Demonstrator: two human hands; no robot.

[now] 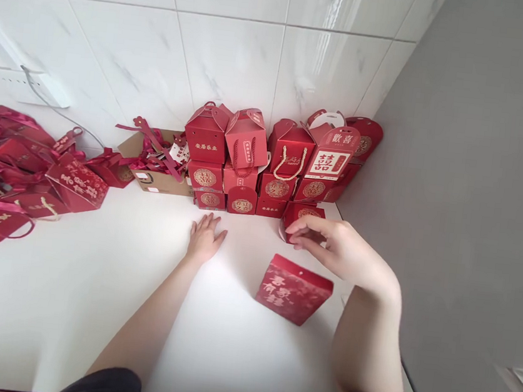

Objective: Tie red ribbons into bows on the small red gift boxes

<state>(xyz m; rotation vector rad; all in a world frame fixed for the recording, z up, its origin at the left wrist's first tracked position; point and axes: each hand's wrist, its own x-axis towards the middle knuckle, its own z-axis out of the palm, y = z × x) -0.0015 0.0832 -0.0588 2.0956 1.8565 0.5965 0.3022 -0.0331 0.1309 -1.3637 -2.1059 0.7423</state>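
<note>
My right hand (331, 245) is bent at the wrist, thumb and fingers curled together at the near side of a red gift box (305, 212). That box sits at an angle by the right end of the stack, partly hidden behind my fingers. My left hand (206, 238) lies flat on the white table, fingers stretched out, just in front of the stack and holding nothing. Nearer to me, below my right hand, stands a separate red gift box (295, 291) with pale lettering, slightly tilted and a little blurred.
Red gift boxes (242, 200) stand in stacked rows against the tiled wall (231, 48). Left of them is an open cardboard box (163, 183) with ribbons and tags. A heap of red gift boxes (23, 175) lies far left. A grey panel (471, 182) bounds the table (219, 355) on the right.
</note>
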